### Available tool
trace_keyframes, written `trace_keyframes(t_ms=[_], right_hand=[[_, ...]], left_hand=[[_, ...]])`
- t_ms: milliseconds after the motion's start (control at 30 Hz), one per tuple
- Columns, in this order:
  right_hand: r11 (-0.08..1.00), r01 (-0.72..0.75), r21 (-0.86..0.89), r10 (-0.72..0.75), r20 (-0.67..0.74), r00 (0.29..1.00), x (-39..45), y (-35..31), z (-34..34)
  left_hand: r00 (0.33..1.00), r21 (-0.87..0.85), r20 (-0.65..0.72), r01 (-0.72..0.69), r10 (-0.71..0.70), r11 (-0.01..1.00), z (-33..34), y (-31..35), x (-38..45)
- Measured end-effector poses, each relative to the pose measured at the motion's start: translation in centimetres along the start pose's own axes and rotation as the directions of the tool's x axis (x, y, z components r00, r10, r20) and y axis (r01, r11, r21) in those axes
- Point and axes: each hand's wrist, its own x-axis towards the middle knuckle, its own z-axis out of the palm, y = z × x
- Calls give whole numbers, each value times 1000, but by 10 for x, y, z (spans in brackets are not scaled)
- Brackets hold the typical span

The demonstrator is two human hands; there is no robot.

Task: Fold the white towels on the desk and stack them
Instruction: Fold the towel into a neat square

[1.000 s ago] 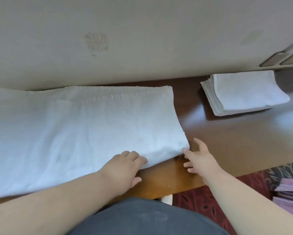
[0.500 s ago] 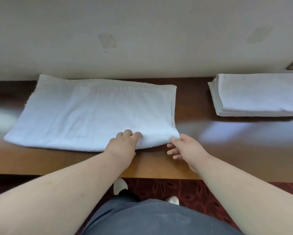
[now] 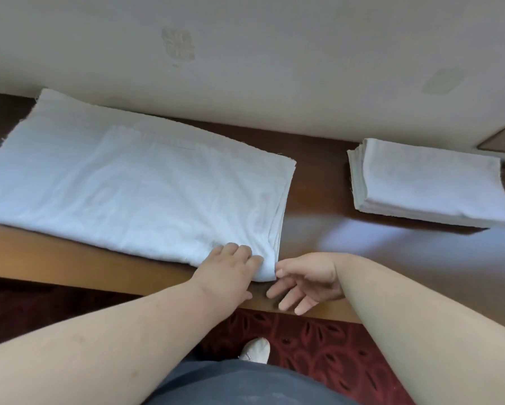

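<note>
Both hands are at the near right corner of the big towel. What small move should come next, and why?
Probably the right hand should pinch that corner of the half-folded towel: its fingers are open beside it, while the left hand rests on the cloth. The towel is wider than the folded stack, so another fold seems needed.

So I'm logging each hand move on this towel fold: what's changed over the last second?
The right hand turned palm-up, fingers spread, at the towel's near right corner; earlier it lay palm-down there. The left hand stays with its fingers pressed on the same corner. The towel lies flat as before, and the folded stack on the desk is unmoved.
</note>
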Motion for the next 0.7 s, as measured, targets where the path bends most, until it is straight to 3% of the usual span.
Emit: trace_keyframes(t_ms=[67,133,200,333,467,567,700], right_hand=[[999,-21,-34,14,-208,978,2,-16,-11],[997,47,-58,-70,-490,869,11,-38,-20],[987,144,-69,-155,-629,762,22,-60,-26],[967,254,-29,-200,-706,680,45,-99,-25],[971,186,-152,-227,-834,502,54,-113,-28],[965,113,-238,-261,-806,530,55,-119,-29],[967,73,-245,-249,-839,483,58,-127,-33]], left_hand=[[1000,-45,22,15,-14,999,0,4,3],[1000,-122,23,20,-17,992,0,2,2],[999,-182,-31,-23,18,983,-1,-3,-3],[990,-182,-98,-120,103,976,8,-12,-10],[981,-310,6,-183,194,933,3,-25,-1],[949,-366,122,-230,291,902,1,-33,1],[967,-390,3,-232,254,891,0,-32,0]])
